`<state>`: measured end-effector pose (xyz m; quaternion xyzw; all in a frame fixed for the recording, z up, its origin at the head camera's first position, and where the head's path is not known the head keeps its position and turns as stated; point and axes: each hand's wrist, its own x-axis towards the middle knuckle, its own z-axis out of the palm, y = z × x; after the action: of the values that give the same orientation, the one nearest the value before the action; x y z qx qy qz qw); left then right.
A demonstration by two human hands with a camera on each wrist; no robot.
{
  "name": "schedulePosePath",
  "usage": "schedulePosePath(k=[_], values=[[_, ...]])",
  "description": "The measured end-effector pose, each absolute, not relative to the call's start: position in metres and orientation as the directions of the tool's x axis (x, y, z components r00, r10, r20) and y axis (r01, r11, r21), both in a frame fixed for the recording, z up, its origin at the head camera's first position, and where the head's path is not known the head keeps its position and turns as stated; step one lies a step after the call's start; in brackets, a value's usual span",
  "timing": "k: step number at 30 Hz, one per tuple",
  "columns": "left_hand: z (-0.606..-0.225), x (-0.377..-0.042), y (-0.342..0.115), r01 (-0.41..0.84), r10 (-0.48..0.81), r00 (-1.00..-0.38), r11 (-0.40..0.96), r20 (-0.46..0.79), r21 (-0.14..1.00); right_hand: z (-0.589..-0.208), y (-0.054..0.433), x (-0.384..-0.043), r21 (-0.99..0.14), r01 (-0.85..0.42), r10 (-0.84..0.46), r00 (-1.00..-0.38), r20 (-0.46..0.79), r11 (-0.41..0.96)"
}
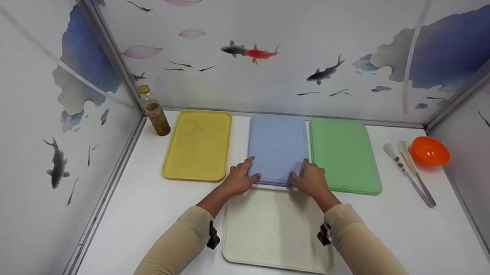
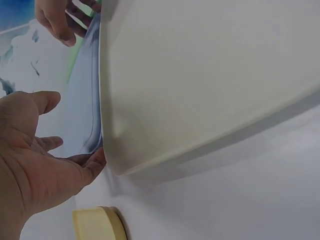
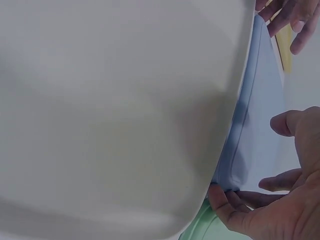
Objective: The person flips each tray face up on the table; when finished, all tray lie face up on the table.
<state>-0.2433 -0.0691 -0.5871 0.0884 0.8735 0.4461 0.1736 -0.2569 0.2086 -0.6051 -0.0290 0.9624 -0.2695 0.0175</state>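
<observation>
Now the left hand (image 1: 238, 180) and right hand (image 1: 311, 181), fingers spread apart, touch the blue tray (image 1: 278, 147) just past the cream tray (image 1: 275, 238); it looks set down, but they're not yet off it.

1. We see white walls (image 1: 272, 89) printed with dark and red fish (image 1: 263, 54), pink petals (image 1: 143, 52) and blue washes (image 1: 460, 43).
2. Grey metal strips (image 1: 102, 36) line the corners around our white counter (image 1: 151, 199).
3. Pale streaks (image 1: 414, 50) cross the walls, perhaps reflected light, we think.
</observation>
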Motion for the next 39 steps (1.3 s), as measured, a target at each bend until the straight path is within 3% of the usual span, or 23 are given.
schedulePosePath(k=[7,15,26,33,39], values=[[-0.589,-0.242,-0.065,-0.034,0.268,-0.942,0.526,-0.204,0.850,-0.585,0.195,-0.249,-0.484,-0.037,-0.079,-0.995,-0.066,0.874],[-0.593,-0.241,-0.058,0.018,0.220,-0.970,0.494,-0.105,0.869,-0.589,0.192,-0.249,-0.538,-0.029,-0.067,-0.996,-0.051,0.842],[-0.589,-0.237,-0.056,0.112,0.175,-0.984,0.466,0.033,0.877,-0.659,0.211,-0.285,-0.608,-0.052,-0.064,-0.998,0.002,0.792],[-0.583,-0.237,-0.055,0.193,0.140,-0.980,0.456,0.144,0.869,-0.589,0.186,-0.257,-0.700,0.030,-0.066,-0.992,-0.110,0.714],[-0.572,-0.236,-0.051,0.228,0.111,-0.974,0.465,0.199,0.855,-0.586,0.179,-0.258,-0.698,0.027,-0.065,-0.992,-0.106,0.716]])
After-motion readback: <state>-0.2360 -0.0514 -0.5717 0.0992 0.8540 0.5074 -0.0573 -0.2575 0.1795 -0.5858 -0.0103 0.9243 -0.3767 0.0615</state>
